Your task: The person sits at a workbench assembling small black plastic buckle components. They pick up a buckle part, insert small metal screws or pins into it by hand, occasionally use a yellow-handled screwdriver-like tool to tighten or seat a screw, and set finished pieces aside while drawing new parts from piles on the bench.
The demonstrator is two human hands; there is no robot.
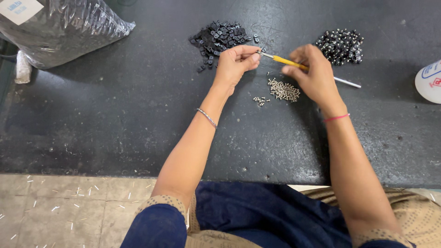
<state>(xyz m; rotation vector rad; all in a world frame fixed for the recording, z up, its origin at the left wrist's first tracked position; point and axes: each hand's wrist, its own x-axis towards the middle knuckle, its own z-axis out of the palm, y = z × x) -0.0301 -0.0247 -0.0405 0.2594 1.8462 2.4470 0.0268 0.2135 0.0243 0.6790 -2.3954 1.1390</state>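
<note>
My left hand (235,62) is closed, its fingertips pinching something small that the fingers hide. It sits just in front of a pile of small black parts (219,38). My right hand (311,73) grips a thin yellow-handled screwdriver (287,61) whose metal tip points left and meets the left fingertips. A heap of small silver screws (283,90) lies on the dark tabletop between and below both hands. A few loose screws (260,99) lie to the left of that heap.
A second pile of black parts with silver screws (341,46) lies at the far right. A clear plastic bag of black parts (59,25) fills the far left corner. A white container (429,81) stands at the right edge. The dark table (115,110) ends at its front edge near my lap.
</note>
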